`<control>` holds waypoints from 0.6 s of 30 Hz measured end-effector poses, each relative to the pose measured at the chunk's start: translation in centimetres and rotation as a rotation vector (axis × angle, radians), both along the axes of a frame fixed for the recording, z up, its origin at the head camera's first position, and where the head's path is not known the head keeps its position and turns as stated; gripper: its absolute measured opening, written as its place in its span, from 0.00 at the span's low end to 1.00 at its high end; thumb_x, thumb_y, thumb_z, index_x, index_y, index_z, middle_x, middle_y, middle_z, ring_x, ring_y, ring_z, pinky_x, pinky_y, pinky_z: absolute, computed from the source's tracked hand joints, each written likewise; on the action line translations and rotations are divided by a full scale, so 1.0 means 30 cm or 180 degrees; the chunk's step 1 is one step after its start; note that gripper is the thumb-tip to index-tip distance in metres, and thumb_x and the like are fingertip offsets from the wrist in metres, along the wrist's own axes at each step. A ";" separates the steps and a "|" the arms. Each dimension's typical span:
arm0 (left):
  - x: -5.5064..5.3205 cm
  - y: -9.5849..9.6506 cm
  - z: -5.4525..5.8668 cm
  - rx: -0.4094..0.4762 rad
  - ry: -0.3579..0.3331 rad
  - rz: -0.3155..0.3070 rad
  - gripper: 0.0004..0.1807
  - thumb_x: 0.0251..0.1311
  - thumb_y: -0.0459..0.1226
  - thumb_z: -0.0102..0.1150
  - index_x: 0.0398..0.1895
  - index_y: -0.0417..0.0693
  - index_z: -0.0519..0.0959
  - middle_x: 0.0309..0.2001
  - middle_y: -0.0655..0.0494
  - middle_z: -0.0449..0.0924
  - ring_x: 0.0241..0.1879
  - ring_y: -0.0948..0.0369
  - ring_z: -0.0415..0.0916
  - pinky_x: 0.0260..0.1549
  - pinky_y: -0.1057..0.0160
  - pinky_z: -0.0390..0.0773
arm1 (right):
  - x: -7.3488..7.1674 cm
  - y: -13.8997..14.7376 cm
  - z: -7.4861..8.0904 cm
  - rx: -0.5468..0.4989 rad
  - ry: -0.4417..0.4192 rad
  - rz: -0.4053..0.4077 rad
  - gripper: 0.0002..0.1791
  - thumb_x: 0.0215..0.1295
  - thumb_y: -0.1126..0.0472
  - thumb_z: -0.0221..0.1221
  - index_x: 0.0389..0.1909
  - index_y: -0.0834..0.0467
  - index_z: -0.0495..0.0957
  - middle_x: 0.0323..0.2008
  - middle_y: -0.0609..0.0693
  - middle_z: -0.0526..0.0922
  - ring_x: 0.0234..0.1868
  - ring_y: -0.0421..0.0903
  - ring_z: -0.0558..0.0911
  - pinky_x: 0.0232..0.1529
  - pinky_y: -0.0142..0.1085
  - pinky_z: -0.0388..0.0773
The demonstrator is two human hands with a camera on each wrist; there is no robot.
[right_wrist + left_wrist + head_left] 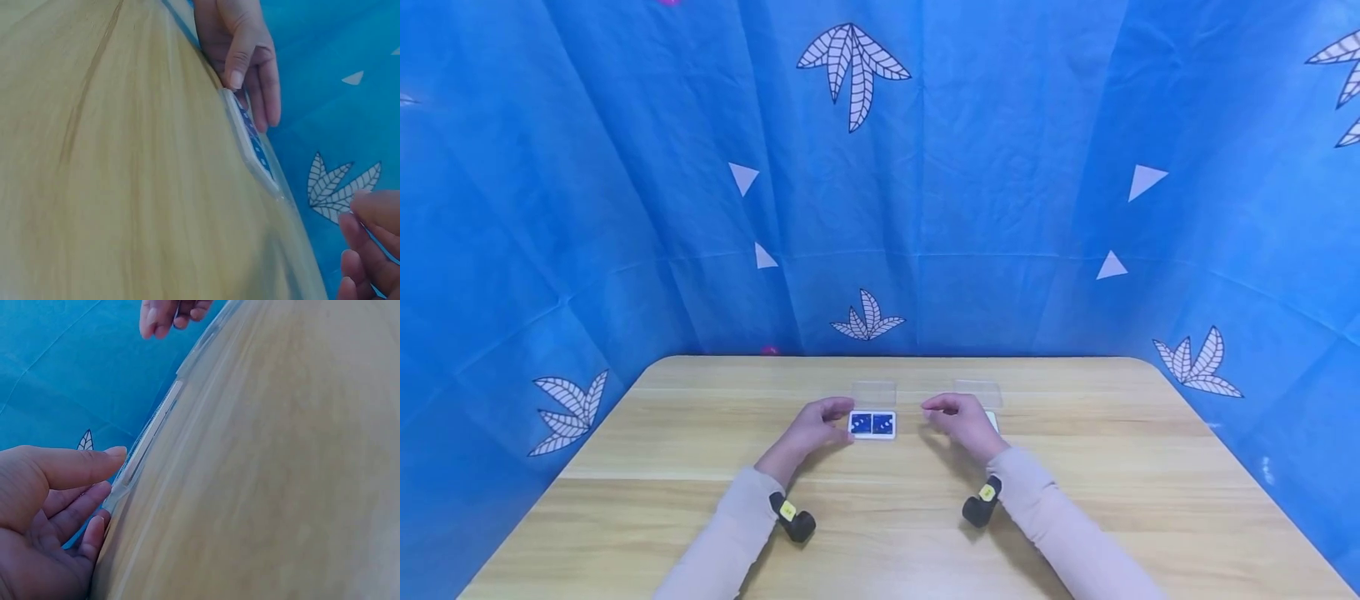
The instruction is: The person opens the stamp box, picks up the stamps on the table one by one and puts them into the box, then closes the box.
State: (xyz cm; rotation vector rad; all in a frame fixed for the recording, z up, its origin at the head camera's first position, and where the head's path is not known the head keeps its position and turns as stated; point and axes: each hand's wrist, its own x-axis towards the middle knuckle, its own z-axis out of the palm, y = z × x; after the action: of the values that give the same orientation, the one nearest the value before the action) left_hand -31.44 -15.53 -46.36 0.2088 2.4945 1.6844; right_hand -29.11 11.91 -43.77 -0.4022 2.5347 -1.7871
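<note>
In the head view, a small clear-lidded box (pixel 872 437) with a white edge sits mid-table, two blue patterned cards (pixel 861 423) side by side in it. My left hand (pixel 814 427) is at its left end, thumb at the near corner and fingers by the far one. The left wrist view shows that thumb (pixel 81 465) nearly straight, its tip at the box's edge. To the right, my right hand (pixel 961 423) hovers over the table with fingers bent and thumb close to the forefinger; no object shows between them. Behind it, a second box (pixel 993 420) is mostly hidden.
Transparent lids stand open behind both boxes, the left lid (pixel 874 393) and the right lid (pixel 988 392). Beyond the wooden table's (pixel 880 533) far edge hangs a blue curtain (pixel 1000 208) with leaf prints. Each wrist wears a small black camera, the left camera (pixel 801 527) and right camera (pixel 977 510).
</note>
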 end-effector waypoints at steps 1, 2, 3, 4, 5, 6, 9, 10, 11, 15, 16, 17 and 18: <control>-0.002 0.000 0.000 0.0026 -0.0012 -0.0006 0.35 0.39 0.26 0.69 0.58 0.43 0.74 0.57 0.48 0.75 0.59 0.48 0.69 0.63 0.49 0.65 | 0.004 0.007 0.006 0.0005 0.0007 0.0015 0.13 0.62 0.66 0.58 0.45 0.70 0.79 0.43 0.63 0.82 0.40 0.46 0.79 0.42 0.33 0.75; -0.003 0.000 0.001 0.0051 -0.0020 -0.0015 0.35 0.39 0.26 0.69 0.58 0.43 0.74 0.57 0.48 0.75 0.59 0.48 0.69 0.62 0.49 0.65 | 0.007 0.015 0.011 0.0008 0.0005 0.0028 0.13 0.62 0.66 0.58 0.45 0.71 0.78 0.44 0.64 0.82 0.40 0.46 0.79 0.42 0.33 0.76; -0.005 0.000 0.001 0.0064 -0.0006 -0.0027 0.35 0.39 0.26 0.69 0.58 0.43 0.74 0.57 0.47 0.75 0.58 0.48 0.69 0.62 0.49 0.66 | 0.004 0.024 0.005 0.0043 0.0021 0.0024 0.14 0.63 0.66 0.58 0.45 0.70 0.78 0.44 0.63 0.82 0.40 0.45 0.79 0.42 0.32 0.75; -0.006 0.000 0.000 0.0085 -0.0012 -0.0030 0.35 0.39 0.25 0.69 0.58 0.43 0.74 0.57 0.47 0.76 0.58 0.48 0.70 0.62 0.49 0.66 | -0.001 0.033 -0.004 0.0081 0.0045 0.0017 0.14 0.62 0.65 0.58 0.45 0.70 0.79 0.44 0.62 0.82 0.40 0.44 0.79 0.41 0.31 0.75; -0.007 0.002 0.001 0.0093 -0.0007 -0.0041 0.35 0.39 0.25 0.69 0.58 0.42 0.74 0.56 0.47 0.76 0.57 0.49 0.70 0.61 0.49 0.67 | 0.003 0.040 -0.002 0.0125 0.0083 0.0033 0.13 0.62 0.65 0.58 0.45 0.70 0.79 0.44 0.61 0.82 0.39 0.43 0.79 0.41 0.30 0.75; -0.008 0.003 0.001 0.0107 -0.0013 -0.0044 0.35 0.38 0.25 0.69 0.58 0.42 0.74 0.56 0.47 0.76 0.56 0.49 0.71 0.61 0.49 0.67 | 0.008 0.047 0.000 0.0153 0.0122 0.0055 0.13 0.62 0.66 0.58 0.44 0.70 0.79 0.43 0.62 0.82 0.39 0.43 0.79 0.40 0.30 0.75; -0.007 0.009 0.007 0.0090 -0.0001 -0.0024 0.35 0.39 0.25 0.68 0.58 0.42 0.74 0.56 0.47 0.76 0.54 0.49 0.72 0.59 0.49 0.69 | 0.021 0.069 0.002 0.0182 0.0192 0.0140 0.13 0.62 0.66 0.58 0.44 0.71 0.78 0.43 0.64 0.82 0.38 0.44 0.78 0.38 0.29 0.76; -0.007 0.011 0.011 0.0087 -0.0015 -0.0007 0.34 0.40 0.24 0.68 0.58 0.42 0.74 0.56 0.47 0.76 0.54 0.50 0.72 0.59 0.49 0.69 | 0.024 0.077 0.000 0.0190 0.0197 0.0156 0.13 0.62 0.67 0.58 0.44 0.72 0.78 0.43 0.65 0.81 0.38 0.45 0.78 0.39 0.29 0.75; -0.006 0.014 0.015 0.0071 -0.0011 0.0005 0.34 0.41 0.25 0.67 0.58 0.43 0.74 0.56 0.48 0.76 0.54 0.50 0.72 0.59 0.49 0.69 | 0.029 0.084 0.001 0.0205 0.0194 0.0170 0.13 0.62 0.67 0.58 0.44 0.72 0.78 0.43 0.65 0.81 0.39 0.45 0.78 0.40 0.29 0.75; -0.008 0.029 0.034 0.0020 0.0033 0.0000 0.32 0.44 0.25 0.66 0.59 0.44 0.74 0.57 0.50 0.76 0.56 0.50 0.71 0.60 0.47 0.67 | 0.049 0.113 0.005 0.0333 0.0089 0.0066 0.12 0.62 0.65 0.58 0.44 0.68 0.79 0.45 0.60 0.81 0.44 0.47 0.78 0.46 0.35 0.74; -0.009 0.034 0.039 0.0013 0.0030 -0.0002 0.32 0.44 0.26 0.66 0.59 0.45 0.74 0.57 0.51 0.75 0.57 0.50 0.70 0.60 0.47 0.67 | 0.055 0.121 0.008 0.0376 0.0073 0.0019 0.12 0.62 0.65 0.58 0.43 0.67 0.80 0.46 0.59 0.81 0.45 0.47 0.78 0.47 0.36 0.74; -0.009 0.040 0.043 0.0015 0.0035 -0.0021 0.32 0.45 0.26 0.66 0.59 0.45 0.74 0.58 0.51 0.75 0.57 0.49 0.70 0.60 0.47 0.67 | 0.061 0.128 0.011 0.0400 0.0042 -0.0017 0.12 0.62 0.64 0.58 0.43 0.66 0.80 0.47 0.58 0.81 0.45 0.47 0.78 0.48 0.38 0.73; -0.010 0.046 0.046 0.0030 0.0042 -0.0051 0.32 0.44 0.26 0.66 0.59 0.44 0.73 0.58 0.50 0.75 0.58 0.48 0.69 0.60 0.46 0.67 | 0.065 0.135 0.012 0.0425 0.0004 -0.0057 0.11 0.61 0.64 0.59 0.43 0.65 0.81 0.47 0.56 0.81 0.46 0.47 0.77 0.49 0.38 0.73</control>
State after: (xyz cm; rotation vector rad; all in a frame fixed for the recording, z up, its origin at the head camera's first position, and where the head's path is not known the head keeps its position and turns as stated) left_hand -31.74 -14.15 -44.97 0.2411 2.4879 1.6947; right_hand -27.15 15.96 -43.41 -0.3775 2.6469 -1.6109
